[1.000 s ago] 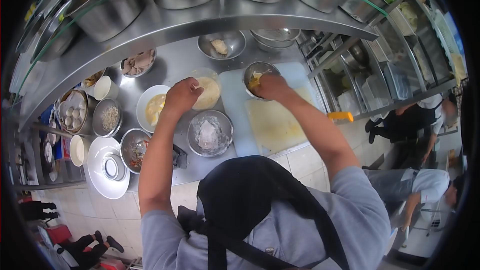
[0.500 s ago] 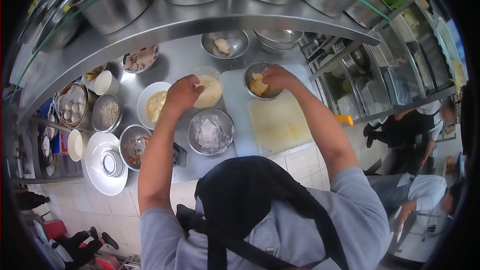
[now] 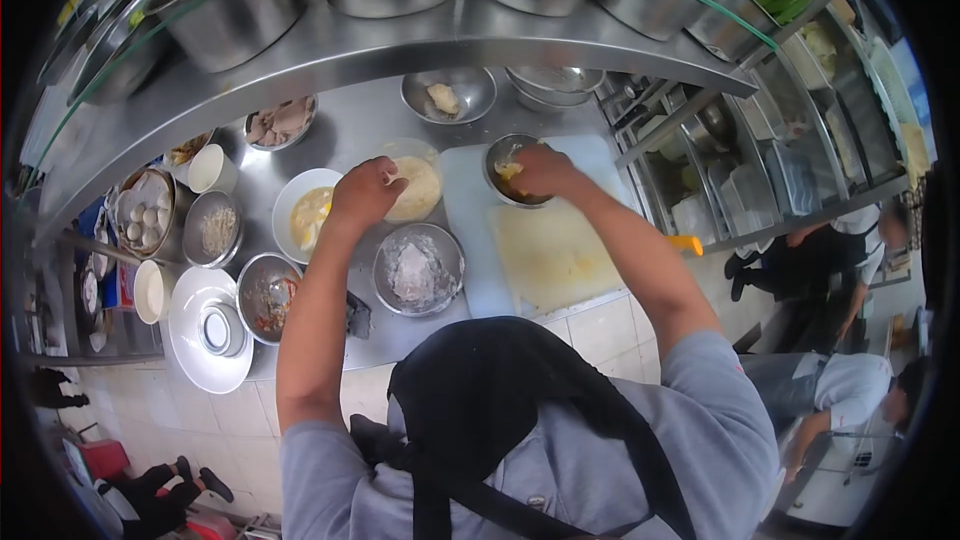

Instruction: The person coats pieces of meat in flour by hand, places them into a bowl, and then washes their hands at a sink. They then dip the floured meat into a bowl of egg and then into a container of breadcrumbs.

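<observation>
My left hand (image 3: 366, 194) hovers at the left rim of a clear tub of pale crumbs (image 3: 418, 188). Its fingers are bent, with a gap between thumb and forefinger and nothing visible in it. My right hand (image 3: 540, 172) reaches down into a small metal bowl (image 3: 497, 183) on the white cutting board (image 3: 468, 230). Yellow food (image 3: 508, 170) shows beside its fingers, whose tips are hidden. Below the tub stands a metal bowl of white powder (image 3: 412, 273) with a heaped lump. A white bowl of beaten egg (image 3: 308, 212) sits left of my left hand.
At the back, a metal bowl (image 3: 480, 98) holds a pale lump. Bowls of sliced meat (image 3: 283, 122) and chopped bits (image 3: 220, 228) stand left, near a white plate (image 3: 190, 340). A steel shelf (image 3: 400, 65) overhangs the counter. A yellow handle (image 3: 684, 244) projects at right. Co-workers (image 3: 850, 385) are on the right.
My right hand has moved slightly left and down, deeper into the small bowl, covering more of the yellow food. My left hand stays nearly in place. The view has shifted slightly.
</observation>
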Demonstrator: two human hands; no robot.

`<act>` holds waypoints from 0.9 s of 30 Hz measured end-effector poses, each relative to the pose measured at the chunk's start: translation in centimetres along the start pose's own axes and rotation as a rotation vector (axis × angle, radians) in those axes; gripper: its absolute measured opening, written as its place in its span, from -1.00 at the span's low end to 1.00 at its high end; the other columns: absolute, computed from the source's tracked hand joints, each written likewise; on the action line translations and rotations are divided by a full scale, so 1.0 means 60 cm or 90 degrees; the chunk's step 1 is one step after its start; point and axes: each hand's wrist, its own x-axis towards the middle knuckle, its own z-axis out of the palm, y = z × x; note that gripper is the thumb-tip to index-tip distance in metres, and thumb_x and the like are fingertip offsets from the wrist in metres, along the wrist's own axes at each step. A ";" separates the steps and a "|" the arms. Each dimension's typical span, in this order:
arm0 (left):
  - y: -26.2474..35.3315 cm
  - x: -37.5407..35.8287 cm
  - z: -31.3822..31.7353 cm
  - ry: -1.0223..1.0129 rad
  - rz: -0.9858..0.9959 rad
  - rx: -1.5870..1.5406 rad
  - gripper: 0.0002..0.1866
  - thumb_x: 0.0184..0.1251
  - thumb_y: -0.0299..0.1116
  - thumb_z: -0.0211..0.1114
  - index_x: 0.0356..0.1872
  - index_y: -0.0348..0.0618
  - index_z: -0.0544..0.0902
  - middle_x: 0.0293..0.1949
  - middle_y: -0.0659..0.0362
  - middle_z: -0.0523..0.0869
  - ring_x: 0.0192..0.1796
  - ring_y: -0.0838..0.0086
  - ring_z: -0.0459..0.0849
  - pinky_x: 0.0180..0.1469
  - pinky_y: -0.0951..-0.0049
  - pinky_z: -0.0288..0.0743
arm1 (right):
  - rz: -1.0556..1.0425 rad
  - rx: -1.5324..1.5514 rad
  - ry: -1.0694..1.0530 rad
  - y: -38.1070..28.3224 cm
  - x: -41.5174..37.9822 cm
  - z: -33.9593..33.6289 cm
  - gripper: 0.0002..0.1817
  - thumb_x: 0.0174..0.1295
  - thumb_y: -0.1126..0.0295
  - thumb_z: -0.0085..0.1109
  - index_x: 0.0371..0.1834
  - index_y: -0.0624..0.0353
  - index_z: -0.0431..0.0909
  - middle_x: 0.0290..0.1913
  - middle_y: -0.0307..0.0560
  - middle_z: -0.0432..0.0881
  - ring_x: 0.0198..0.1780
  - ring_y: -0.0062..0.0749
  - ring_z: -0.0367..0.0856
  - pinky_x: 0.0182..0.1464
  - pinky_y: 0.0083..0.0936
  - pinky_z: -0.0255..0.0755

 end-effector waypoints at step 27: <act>0.002 0.007 -0.002 -0.012 0.018 0.022 -0.64 0.18 -0.11 0.35 -0.09 -0.11 0.65 -0.18 0.05 0.73 -0.07 0.16 0.70 -0.02 0.24 0.53 | -0.159 -0.183 -0.062 -0.014 -0.008 -0.064 -0.73 0.01 0.32 0.21 -0.18 0.01 0.67 -0.22 -0.05 0.72 -0.11 -0.09 0.69 -0.05 -0.19 0.53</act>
